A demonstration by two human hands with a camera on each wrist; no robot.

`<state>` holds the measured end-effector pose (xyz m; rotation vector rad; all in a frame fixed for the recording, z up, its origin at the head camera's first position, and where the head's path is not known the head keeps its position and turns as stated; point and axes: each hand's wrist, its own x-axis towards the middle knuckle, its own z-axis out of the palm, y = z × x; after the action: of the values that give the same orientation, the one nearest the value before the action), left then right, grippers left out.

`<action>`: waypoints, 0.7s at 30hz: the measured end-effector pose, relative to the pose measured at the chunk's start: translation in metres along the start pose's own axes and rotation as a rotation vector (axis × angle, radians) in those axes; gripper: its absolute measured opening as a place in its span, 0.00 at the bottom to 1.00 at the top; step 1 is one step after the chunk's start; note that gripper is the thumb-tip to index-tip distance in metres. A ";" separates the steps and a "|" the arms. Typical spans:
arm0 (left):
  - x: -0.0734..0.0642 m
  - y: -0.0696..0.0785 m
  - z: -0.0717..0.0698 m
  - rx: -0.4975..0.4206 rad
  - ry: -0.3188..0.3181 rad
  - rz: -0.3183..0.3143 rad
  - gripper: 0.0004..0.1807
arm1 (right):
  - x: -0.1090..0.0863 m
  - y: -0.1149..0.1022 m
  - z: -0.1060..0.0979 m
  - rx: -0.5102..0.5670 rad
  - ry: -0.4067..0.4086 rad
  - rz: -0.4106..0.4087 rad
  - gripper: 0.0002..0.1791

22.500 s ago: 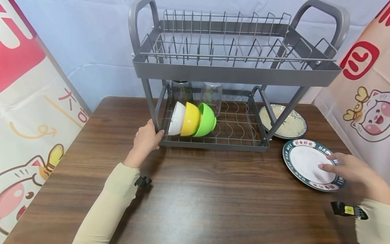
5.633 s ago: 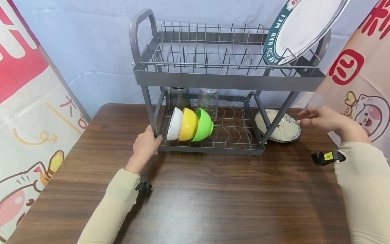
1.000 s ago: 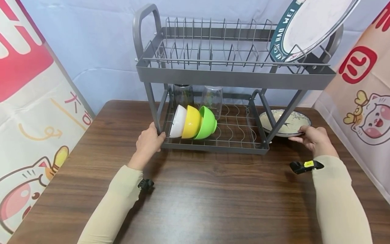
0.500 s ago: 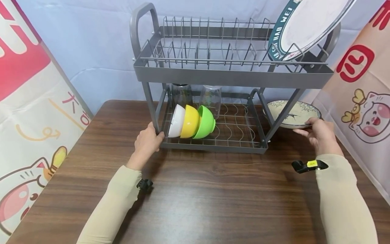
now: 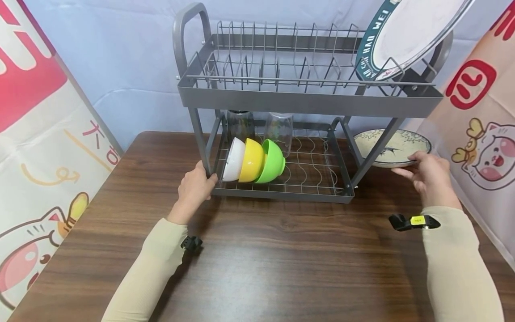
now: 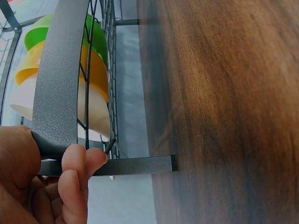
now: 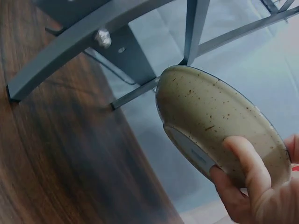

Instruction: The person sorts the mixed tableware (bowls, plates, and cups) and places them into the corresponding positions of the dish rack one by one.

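Note:
My left hand (image 5: pixel 194 190) grips the front left leg of the grey dish rack (image 5: pixel 306 102), low by the bottom tier; in the left wrist view its thumb and fingers (image 6: pixel 72 189) wrap the metal. My right hand (image 5: pixel 434 179) holds a cream plate (image 5: pixel 408 143) with a dark rim by its near right edge, thumb on top. In the right wrist view, fingers press the plate's speckled underside (image 7: pixel 210 109), which is tilted and off the table. The plate is right of the rack, partly behind its right leg. A green-rimmed plate (image 5: pixel 410 40) leans in the upper tier's right end.
White (image 5: pixel 234 160), yellow (image 5: pixel 252 161) and green (image 5: pixel 274 163) bowls lie nested sideways in the lower tier. Behind them stand a dark glass (image 5: pixel 240 127) and a clear glass (image 5: pixel 279 129). Printed cloths (image 5: pixel 479 134) border the wooden table (image 5: pixel 281 259).
The green-rimmed plate went from the table to the upper tier. My right hand then took hold of the cream plate and raised it, shifting right. My left hand stays on the rack leg.

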<state>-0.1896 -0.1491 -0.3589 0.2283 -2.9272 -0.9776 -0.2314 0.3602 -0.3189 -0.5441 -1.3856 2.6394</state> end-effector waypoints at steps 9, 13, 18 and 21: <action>0.000 0.001 0.000 0.000 0.005 0.004 0.14 | -0.019 -0.008 0.000 0.064 -0.114 -0.038 0.05; 0.000 0.001 0.001 0.000 -0.001 0.004 0.14 | -0.028 -0.011 -0.001 0.048 -0.134 -0.072 0.07; 0.000 0.001 0.001 -0.007 0.000 0.008 0.14 | -0.037 -0.018 -0.005 0.076 -0.129 -0.077 0.12; 0.000 0.000 0.001 -0.003 0.002 0.005 0.15 | -0.042 -0.022 -0.006 0.119 -0.138 -0.077 0.14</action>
<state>-0.1901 -0.1487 -0.3597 0.2210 -2.9231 -0.9804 -0.1918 0.3665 -0.2936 -0.2948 -1.2455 2.7194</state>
